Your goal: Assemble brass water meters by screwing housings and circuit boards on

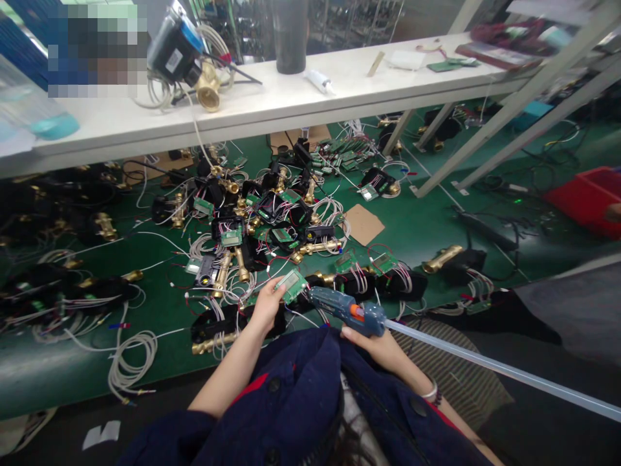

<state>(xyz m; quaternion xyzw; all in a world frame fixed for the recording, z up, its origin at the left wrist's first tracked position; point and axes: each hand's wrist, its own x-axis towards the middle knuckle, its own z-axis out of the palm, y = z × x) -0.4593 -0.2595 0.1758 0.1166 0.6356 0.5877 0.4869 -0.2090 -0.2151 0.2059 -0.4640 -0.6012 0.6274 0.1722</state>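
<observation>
My left hand (268, 307) pinches a small green circuit board (292, 286) with a pale display by its left edge. In my right hand (365, 344) is a blue glue gun (345, 308) with an orange part on its body. Its nozzle points left, close to the board's right side; whether it touches I cannot tell. A long translucent glue stick (485, 364) runs out of the back of the gun toward the lower right. Below and beside the board lie black meter housings (400, 285) with wires and brass fittings (220, 273).
Many wired meter units crowd the green table (165, 366). A white shelf (339, 97) spans above, carrying an assembled meter (177, 55), a dark cup (290, 35) and a tube (319, 82). A cardboard piece (363, 224) and a red bin (587, 200) lie rightward. Another person sits at right.
</observation>
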